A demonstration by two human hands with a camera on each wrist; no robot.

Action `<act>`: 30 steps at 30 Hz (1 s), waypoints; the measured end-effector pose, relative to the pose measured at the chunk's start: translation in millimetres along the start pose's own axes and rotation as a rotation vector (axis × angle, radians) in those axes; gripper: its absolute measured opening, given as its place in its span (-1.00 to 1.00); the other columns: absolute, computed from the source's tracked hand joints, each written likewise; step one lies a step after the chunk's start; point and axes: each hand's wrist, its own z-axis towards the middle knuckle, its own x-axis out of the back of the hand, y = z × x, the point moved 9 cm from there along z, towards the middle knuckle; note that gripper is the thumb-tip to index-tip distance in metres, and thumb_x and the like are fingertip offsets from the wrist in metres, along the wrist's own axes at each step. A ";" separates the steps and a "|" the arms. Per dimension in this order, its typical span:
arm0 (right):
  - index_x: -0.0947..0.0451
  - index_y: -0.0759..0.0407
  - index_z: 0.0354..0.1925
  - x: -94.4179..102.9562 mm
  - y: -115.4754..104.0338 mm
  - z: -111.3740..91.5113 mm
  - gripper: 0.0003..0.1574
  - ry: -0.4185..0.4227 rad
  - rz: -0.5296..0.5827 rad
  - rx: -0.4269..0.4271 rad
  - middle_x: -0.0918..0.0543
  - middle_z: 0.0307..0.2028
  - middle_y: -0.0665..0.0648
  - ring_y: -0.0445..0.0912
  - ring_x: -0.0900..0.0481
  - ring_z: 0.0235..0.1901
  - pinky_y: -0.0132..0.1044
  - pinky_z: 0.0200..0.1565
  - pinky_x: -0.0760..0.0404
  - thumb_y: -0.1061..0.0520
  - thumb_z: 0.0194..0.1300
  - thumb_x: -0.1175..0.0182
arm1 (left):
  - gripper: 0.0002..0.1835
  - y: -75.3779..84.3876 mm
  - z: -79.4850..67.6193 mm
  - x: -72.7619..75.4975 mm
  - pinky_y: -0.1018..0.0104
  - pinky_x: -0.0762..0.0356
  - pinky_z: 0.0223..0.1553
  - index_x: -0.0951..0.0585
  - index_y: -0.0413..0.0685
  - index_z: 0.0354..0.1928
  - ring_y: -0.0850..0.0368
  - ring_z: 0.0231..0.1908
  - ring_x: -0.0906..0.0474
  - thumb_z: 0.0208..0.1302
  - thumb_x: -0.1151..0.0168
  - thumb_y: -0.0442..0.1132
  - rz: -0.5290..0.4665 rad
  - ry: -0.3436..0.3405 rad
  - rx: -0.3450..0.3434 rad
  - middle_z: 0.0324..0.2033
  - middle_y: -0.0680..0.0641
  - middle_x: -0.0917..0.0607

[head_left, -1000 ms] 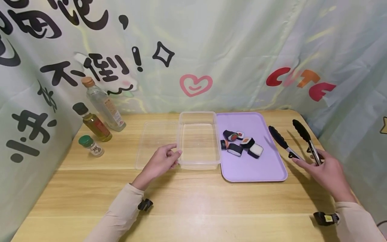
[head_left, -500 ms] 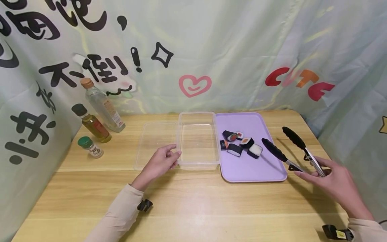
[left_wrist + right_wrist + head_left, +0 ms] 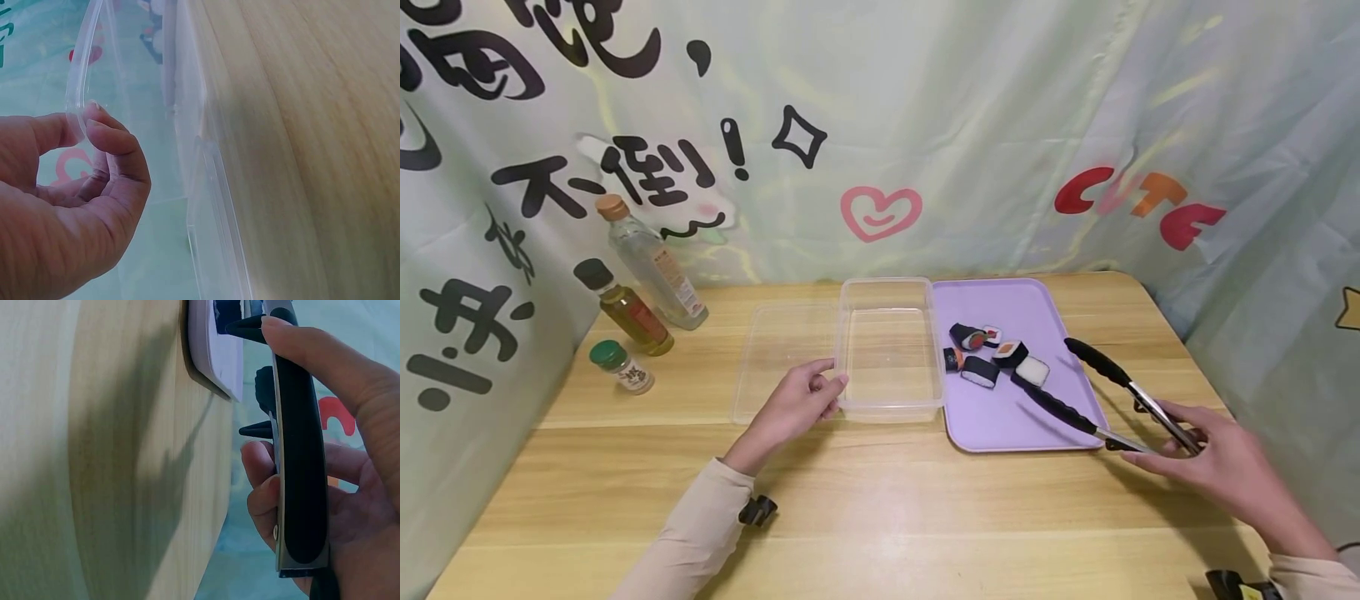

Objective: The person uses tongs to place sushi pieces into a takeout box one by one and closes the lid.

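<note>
My left hand [image 3: 795, 402] pinches the rim of a clear plastic container [image 3: 891, 406] at its near left corner; the left wrist view shows thumb and forefinger on that rim [image 3: 76, 94]. In my right hand [image 3: 1213, 458] is a pair of tongs [image 3: 300, 456] with black tips, gripped by the metal arms, its jaws spread wide. The tips reach over a purple tray [image 3: 1015, 425], the near one right by a white-topped sushi piece [image 3: 1032, 372]. Several more sushi pieces, among them a black-wrapped one [image 3: 980, 372], lie on the tray's left half.
A clear flat lid [image 3: 752, 367] lies left of the container. At the back left stand a tall clear bottle [image 3: 658, 271], an oil bottle [image 3: 637, 317] and a green-capped shaker [image 3: 622, 367]. A printed curtain [image 3: 985, 125] hangs behind the wooden table [image 3: 865, 517].
My right hand has brought the tongs down and toward me, and their near tip has swung left over the tray to the sushi. My left hand stays at the container's rim.
</note>
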 end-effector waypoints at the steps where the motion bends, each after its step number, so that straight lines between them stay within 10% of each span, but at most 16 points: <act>1: -0.61 0.23 0.18 -0.3 -1.5 0.3 -0.06 0.000 -0.002 0.009 -0.61 -0.54 -0.08 -0.27 -0.41 -0.49 -0.42 -0.48 -0.35 -0.08 -0.14 -0.69 | -0.37 -0.1 0.0 0.0 0.45 -0.33 -0.56 -0.28 -0.36 0.46 0.11 -0.50 -0.50 0.52 -0.16 -0.14 0.001 0.000 0.000 -0.45 -0.10 -0.62; 30: -0.71 0.25 0.06 -4.2 -14.0 9.7 -0.18 -0.001 -0.083 0.116 -0.50 -0.62 -0.17 -0.32 -0.34 -0.58 -0.33 -0.55 -0.30 -0.06 -0.16 -0.69 | -0.37 -1.3 -0.6 -0.5 0.45 -0.27 -0.58 -0.29 -0.35 0.46 0.10 -0.50 -0.48 0.53 -0.16 -0.14 0.002 0.000 0.009 -0.46 -0.10 -0.62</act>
